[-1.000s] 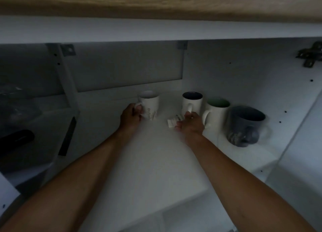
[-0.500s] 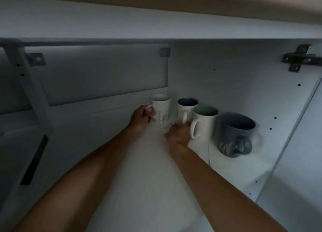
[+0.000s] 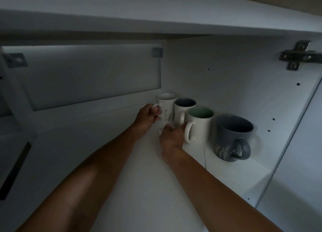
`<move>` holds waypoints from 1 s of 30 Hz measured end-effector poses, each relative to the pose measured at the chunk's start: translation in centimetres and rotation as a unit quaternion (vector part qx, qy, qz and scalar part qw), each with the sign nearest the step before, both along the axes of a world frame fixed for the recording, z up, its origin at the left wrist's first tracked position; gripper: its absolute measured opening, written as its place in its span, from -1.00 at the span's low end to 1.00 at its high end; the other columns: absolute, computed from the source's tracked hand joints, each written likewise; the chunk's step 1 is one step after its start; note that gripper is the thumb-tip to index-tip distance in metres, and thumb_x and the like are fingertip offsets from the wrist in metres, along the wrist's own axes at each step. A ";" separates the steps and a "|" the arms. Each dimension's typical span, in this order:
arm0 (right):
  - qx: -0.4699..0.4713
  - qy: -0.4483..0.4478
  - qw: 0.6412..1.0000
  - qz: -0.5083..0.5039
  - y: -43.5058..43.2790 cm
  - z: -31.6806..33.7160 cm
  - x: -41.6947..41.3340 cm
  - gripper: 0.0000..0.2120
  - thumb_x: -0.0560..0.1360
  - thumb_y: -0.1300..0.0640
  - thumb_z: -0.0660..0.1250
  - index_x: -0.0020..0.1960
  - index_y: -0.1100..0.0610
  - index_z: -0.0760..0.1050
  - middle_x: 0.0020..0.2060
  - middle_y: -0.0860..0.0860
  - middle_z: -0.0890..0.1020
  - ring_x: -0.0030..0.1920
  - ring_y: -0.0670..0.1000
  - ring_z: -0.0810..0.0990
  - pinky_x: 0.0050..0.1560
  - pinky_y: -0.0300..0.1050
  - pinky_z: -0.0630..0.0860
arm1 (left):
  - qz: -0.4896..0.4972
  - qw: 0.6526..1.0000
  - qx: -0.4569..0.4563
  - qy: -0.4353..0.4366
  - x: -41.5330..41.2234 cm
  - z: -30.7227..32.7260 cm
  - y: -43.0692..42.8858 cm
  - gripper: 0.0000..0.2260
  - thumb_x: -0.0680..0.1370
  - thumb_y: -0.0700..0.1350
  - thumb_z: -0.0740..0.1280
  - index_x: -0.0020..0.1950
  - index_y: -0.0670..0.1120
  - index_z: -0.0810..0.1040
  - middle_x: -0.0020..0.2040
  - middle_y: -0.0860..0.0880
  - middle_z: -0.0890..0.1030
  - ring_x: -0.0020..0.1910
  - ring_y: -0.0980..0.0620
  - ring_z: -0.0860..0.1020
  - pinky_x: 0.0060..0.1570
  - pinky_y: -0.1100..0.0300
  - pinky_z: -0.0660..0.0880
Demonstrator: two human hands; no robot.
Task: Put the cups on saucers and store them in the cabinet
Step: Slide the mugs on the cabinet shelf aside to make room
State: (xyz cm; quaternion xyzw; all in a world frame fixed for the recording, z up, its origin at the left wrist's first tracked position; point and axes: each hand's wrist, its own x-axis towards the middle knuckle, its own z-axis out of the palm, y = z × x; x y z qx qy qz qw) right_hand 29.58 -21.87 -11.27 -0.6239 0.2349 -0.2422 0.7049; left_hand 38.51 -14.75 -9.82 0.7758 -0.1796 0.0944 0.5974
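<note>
Inside the cabinet (image 3: 226,78), the left hand (image 3: 146,117) is curled around the handle of a tall white cup (image 3: 165,109), fingers threaded through the loop and closed on it, while the right hand (image 3: 171,137) sits at that cup's base, just below the grip, with its fingers hidden so I cannot tell how they are set. Just right of the gripped cup stand a dark-lined cup (image 3: 184,108), then a green-lined cup (image 3: 199,123), and farther right, apart from them, a grey mug (image 3: 231,137), all on the white shelf (image 3: 139,188).
</note>
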 end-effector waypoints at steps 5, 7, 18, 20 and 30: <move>0.011 0.000 1.000 0.025 0.3 0.0 0.2 -0.23 0.63 0.16 0.19 0.59 0.10 -0.29 0.59 0.15 0.10 0.53 0.12 0.23 0.51 0.04 0.22 | -0.026 0.999 -0.006 0.019 0.5 0.1 -0.5 -0.86 0.65 -0.16 0.18 0.10 -0.14 0.52 -0.01 -0.06 0.63 -0.25 0.10 0.55 -0.27 0.25 0.42; 0.008 0.004 0.999 0.032 0.3 0.0 0.1 -0.23 0.64 0.16 0.19 0.59 0.10 -0.30 0.59 0.13 0.10 0.52 0.11 0.23 0.50 0.04 0.23 | -0.035 0.999 -0.006 0.036 0.7 0.3 -0.7 -0.87 0.64 -0.19 0.20 0.12 -0.13 0.52 0.04 -0.05 0.64 -0.17 0.05 0.58 -0.25 0.22 0.41; 0.043 0.003 0.997 0.064 -0.1 -0.1 0.2 -0.15 0.59 0.24 0.26 0.59 0.02 -0.30 0.53 0.10 0.27 0.42 0.09 0.40 0.45 0.04 0.35 | -0.060 0.994 0.001 0.087 1.5 0.7 -0.1 -0.52 0.51 -0.31 0.38 0.39 -0.03 0.42 0.24 -0.01 0.54 0.05 0.06 0.58 -0.06 0.17 0.53; 0.052 0.007 0.996 0.078 -0.2 -0.1 0.1 -0.13 0.57 0.28 0.27 0.59 0.03 -0.29 0.54 0.09 0.26 0.42 0.08 0.39 0.45 0.04 0.35 | -0.048 0.992 -0.018 0.112 1.2 0.2 0.5 -0.40 0.55 -0.37 0.29 0.53 0.00 0.22 0.32 0.03 0.40 0.00 0.17 0.57 -0.07 0.24 0.55; 0.028 0.005 0.992 0.124 0.5 1.4 -4.0 -0.05 0.53 0.22 0.37 0.60 0.00 -0.28 0.59 0.01 0.10 0.52 0.04 0.23 0.52 0.01 0.20 | 0.074 0.977 0.198 -0.015 -5.8 -0.7 5.9 -0.57 0.64 -0.23 0.13 0.52 -0.08 0.25 0.48 -0.13 0.34 0.43 -0.08 0.34 0.37 0.25 0.20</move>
